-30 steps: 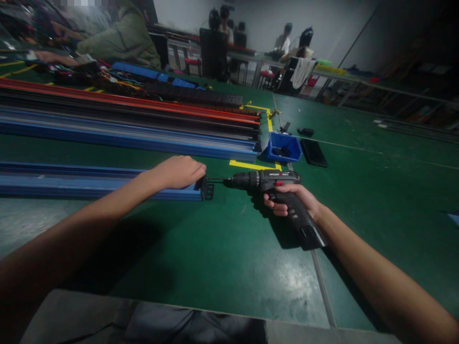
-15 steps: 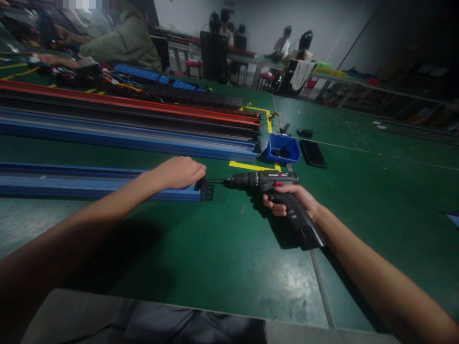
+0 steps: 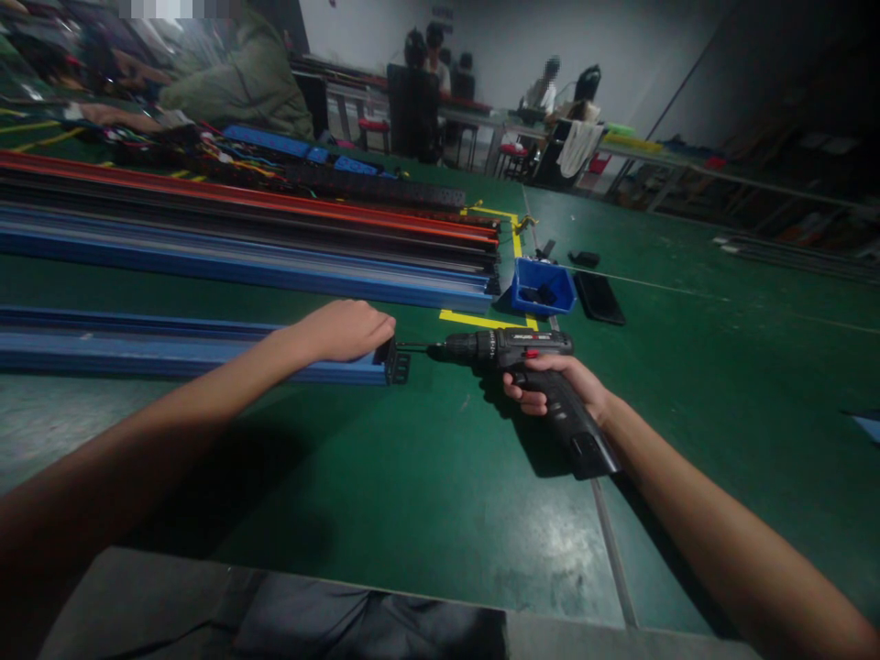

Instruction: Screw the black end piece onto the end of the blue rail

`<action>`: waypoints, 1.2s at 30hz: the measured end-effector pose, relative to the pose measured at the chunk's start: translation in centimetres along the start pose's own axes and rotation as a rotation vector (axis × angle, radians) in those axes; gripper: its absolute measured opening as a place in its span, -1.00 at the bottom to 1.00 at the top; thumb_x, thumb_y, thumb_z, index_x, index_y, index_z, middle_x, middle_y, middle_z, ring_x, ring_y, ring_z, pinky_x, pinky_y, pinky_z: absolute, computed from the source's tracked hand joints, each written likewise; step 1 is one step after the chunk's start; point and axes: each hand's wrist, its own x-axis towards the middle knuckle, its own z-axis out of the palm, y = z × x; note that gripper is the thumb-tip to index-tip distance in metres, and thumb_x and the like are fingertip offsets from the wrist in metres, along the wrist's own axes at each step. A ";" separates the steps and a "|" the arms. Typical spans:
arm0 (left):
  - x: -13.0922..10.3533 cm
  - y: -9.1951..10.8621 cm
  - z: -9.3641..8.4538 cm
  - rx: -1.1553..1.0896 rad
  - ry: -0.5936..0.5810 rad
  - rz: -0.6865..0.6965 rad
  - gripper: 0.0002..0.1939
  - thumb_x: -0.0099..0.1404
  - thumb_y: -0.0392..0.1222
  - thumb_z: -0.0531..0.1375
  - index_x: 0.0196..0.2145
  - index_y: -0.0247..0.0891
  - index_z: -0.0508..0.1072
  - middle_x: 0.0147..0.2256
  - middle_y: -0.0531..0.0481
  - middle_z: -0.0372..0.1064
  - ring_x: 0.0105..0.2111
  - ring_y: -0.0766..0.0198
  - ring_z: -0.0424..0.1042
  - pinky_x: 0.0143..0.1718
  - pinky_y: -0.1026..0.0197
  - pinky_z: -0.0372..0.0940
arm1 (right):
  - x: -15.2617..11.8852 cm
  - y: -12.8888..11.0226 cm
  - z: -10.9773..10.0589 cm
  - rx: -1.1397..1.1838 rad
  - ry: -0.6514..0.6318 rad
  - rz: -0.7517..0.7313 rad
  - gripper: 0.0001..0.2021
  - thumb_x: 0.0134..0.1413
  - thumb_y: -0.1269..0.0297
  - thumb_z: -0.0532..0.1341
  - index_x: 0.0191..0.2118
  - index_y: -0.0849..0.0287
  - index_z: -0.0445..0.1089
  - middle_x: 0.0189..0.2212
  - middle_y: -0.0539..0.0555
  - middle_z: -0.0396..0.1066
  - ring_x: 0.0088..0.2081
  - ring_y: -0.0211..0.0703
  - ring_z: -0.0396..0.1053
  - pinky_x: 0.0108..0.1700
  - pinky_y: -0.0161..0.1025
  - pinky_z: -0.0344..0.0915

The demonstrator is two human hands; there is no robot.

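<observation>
My right hand (image 3: 550, 380) is wrapped round the grip of a black cordless drill (image 3: 512, 346), which points left. Its long thin bit reaches the black end bracket (image 3: 397, 363) of a blue metal channel (image 3: 206, 353). On the channel's right end rests my left hand (image 3: 344, 330), its fingers bent down over the end at the bracket. The fingertips are partly hidden, and I take the hand to be gripping the channel's end. The channel lies flat on the green table (image 3: 385, 477).
Behind lie more blue channels (image 3: 309, 270) and red-edged rails (image 3: 309, 206). A blue bin (image 3: 543, 286) with black parts stands right of them, beside a black phone-like slab (image 3: 599, 296). A co-worker's sleeve (image 3: 240, 87) and wiring (image 3: 226, 165) are at the far left.
Almost nothing differs. Both hands, the drill and the channel hold their places; the view has shifted very slightly.
</observation>
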 end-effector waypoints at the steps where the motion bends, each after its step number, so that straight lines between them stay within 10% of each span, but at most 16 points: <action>1: 0.0 0.0 0.0 0.012 -0.002 0.002 -0.59 0.54 -0.20 -0.11 -0.15 -0.28 0.54 -0.30 -0.19 0.60 -0.30 0.02 0.59 -0.38 0.13 0.30 | 0.0 0.0 0.0 0.000 0.002 0.003 -0.76 0.27 0.28 0.26 -0.10 0.41 0.43 -0.34 0.17 0.50 -0.48 -0.32 0.34 -0.43 -0.42 0.40; 36: 0.0 -0.1 0.5 -0.026 0.023 0.004 -0.60 0.52 -0.19 -0.08 -0.14 -0.28 0.55 -0.27 -0.24 0.61 -0.30 -0.02 0.59 -0.36 0.10 0.33 | -0.2 0.3 -0.1 -0.046 0.055 -0.005 -0.68 0.21 0.28 0.30 -0.05 0.48 0.48 -0.29 0.26 0.55 -0.48 -0.30 0.40 -0.41 -0.38 0.43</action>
